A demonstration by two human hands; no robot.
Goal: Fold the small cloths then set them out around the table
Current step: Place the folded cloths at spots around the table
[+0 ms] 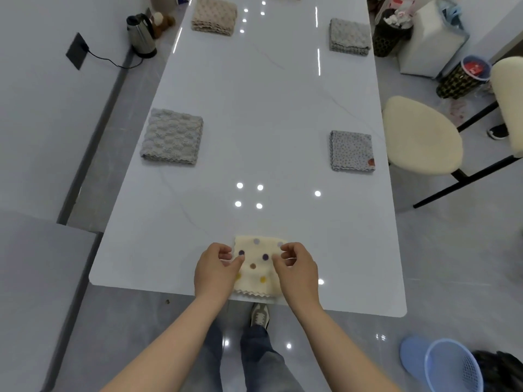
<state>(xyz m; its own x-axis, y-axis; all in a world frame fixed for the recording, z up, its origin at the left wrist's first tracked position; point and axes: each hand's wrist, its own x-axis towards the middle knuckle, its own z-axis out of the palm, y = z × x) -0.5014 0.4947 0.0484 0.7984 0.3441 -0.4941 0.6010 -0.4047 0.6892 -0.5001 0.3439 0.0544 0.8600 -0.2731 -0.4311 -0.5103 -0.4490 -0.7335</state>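
While left hand, right hand curl over cloth, bin seemingly holds wrappers.

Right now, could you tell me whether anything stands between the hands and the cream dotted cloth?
Nothing visible does. The left hand and right hand are over the cream dotted cloth, one at each side, at the near edge of the table. The other folded cloths lie farther up, well apart.
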